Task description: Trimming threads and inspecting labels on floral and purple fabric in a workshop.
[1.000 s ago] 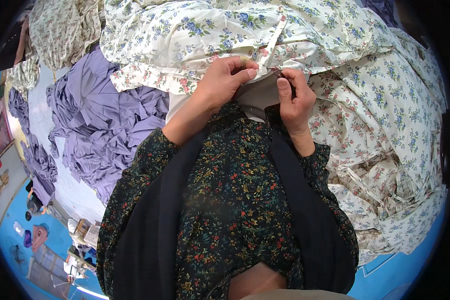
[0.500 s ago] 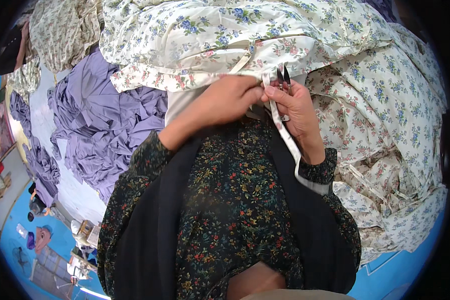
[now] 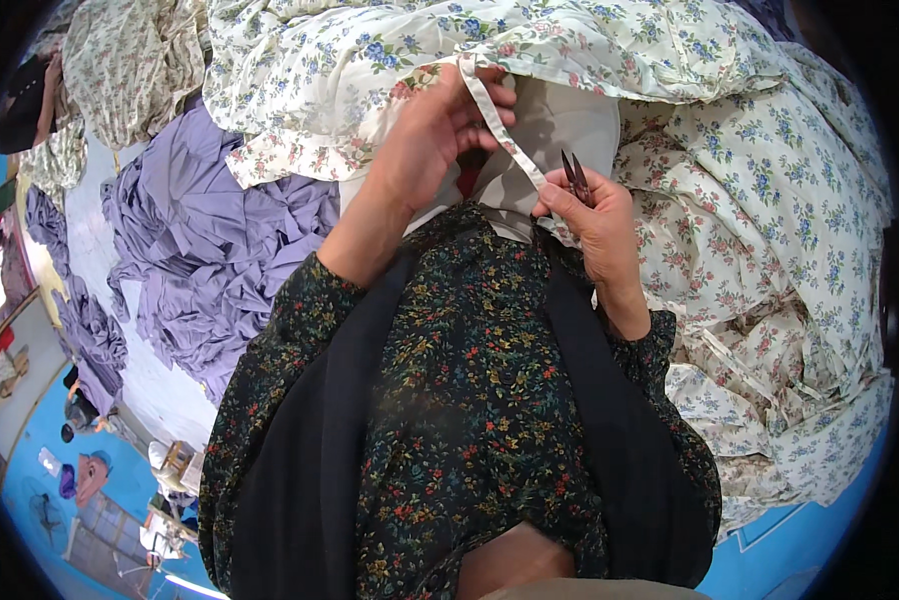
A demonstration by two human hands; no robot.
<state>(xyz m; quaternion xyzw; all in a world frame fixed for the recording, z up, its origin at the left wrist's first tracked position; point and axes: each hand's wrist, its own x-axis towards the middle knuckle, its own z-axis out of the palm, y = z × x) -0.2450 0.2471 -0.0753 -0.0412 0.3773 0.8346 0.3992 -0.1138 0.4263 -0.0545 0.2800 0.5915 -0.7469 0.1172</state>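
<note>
A narrow white floral fabric tie (image 3: 506, 135) runs slantwise from the edge of a white floral cloth (image 3: 560, 40) down to my right hand (image 3: 600, 215). That hand pinches the tie's lower end between thumb and finger. It also holds a small pair of dark thread snips (image 3: 576, 178), blades pointing up and slightly apart. My left hand (image 3: 425, 145) is raised at the cloth's edge, fingers spread and slightly blurred, with the upper tie passing in front of its fingertips. The thumb is not clearly seen. Pale fabric lies below the lifted edge.
A large heap of floral cloth (image 3: 750, 240) fills the right side. Crumpled purple fabric (image 3: 210, 250) lies to the left on a pale surface (image 3: 80, 215). More floral cloth (image 3: 130, 70) is at the far left, beside another person's arm (image 3: 48, 95).
My left hand has moved up and left from my right hand and opened. The tie, earlier hanging over the right wrist, now stretches between cloth and right hand. The cloth edge has lifted.
</note>
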